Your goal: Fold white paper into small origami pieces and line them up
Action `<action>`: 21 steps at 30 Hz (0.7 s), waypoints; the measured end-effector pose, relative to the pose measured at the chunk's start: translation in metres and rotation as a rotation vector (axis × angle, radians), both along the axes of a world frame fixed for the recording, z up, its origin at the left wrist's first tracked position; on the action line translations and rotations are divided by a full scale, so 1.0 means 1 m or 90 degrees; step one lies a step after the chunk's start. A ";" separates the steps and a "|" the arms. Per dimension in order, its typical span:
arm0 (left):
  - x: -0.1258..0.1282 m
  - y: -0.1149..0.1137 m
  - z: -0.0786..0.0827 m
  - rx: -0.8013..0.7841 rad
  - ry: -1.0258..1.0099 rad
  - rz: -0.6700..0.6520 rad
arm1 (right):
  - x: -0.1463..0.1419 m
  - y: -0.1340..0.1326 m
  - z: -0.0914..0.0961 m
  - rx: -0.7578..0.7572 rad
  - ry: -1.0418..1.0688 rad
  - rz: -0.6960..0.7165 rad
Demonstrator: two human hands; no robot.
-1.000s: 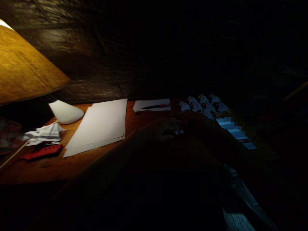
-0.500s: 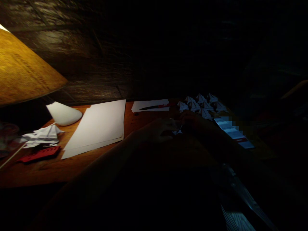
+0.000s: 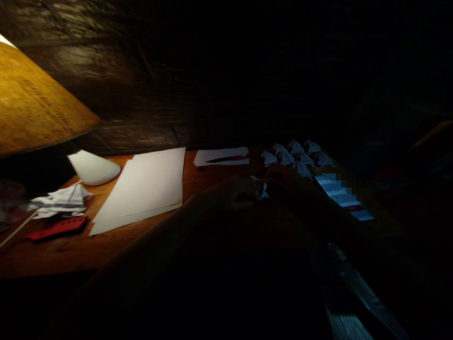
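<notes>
Over the dark middle of the table, a small piece of folded white paper (image 3: pixel 263 191) is between my two hands. My left hand (image 3: pixel 233 191) grips its left side with curled fingers. From the right, my right hand (image 3: pixel 283 176) reaches in, its fingers closed at the paper's far edge; deep shadow hides most of them. Just beyond my right hand stand several pointed folded-paper figures (image 3: pixel 284 157) in a cluster. A flat thing with a bluish glow, like a lit phone screen (image 3: pixel 334 191), lies right of that hand.
White paper sheets (image 3: pixel 145 186) lie left on the wooden table (image 3: pixel 116 243). A knife (image 3: pixel 226 159) rests on smaller sheets (image 3: pixel 203 156). Far left are a lamp with a yellow shade (image 3: pixel 38 104) and white base (image 3: pixel 97 169), crumpled paper (image 3: pixel 65 200) and a red object (image 3: pixel 58 229).
The folded paper has turned slightly between my hands, showing more of its white edge. Both hands have shifted only a little; things on the table stay where they were.
</notes>
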State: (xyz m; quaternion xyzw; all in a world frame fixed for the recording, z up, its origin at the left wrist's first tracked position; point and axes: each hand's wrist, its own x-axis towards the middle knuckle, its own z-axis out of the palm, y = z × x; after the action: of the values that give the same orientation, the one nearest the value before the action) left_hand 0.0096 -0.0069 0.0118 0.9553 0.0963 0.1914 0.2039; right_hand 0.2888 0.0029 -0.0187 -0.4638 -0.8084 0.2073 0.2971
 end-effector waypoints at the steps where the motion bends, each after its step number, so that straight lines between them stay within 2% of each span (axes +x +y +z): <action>1: 0.000 0.000 0.000 0.003 -0.001 0.000 | 0.000 0.001 0.000 -0.001 0.000 -0.003; 5: -0.001 -0.001 0.001 0.010 0.006 0.010 | -0.003 0.003 0.004 0.003 -0.028 -0.023; 10: 0.000 -0.002 0.004 0.016 0.013 0.003 | -0.010 0.004 0.018 -0.039 -0.095 -0.047; 15: 0.001 -0.004 0.006 0.035 0.038 0.009 | -0.015 0.017 0.030 -0.140 -0.122 -0.015; 21: -0.001 -0.009 0.011 0.043 0.073 0.018 | -0.017 0.024 0.035 -0.176 -0.095 0.046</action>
State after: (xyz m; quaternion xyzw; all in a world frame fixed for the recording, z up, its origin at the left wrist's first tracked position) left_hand 0.0085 -0.0154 0.0226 0.9694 0.1152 0.1425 0.1632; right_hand 0.2715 0.0270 0.0165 -0.4853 -0.8079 0.2924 0.1622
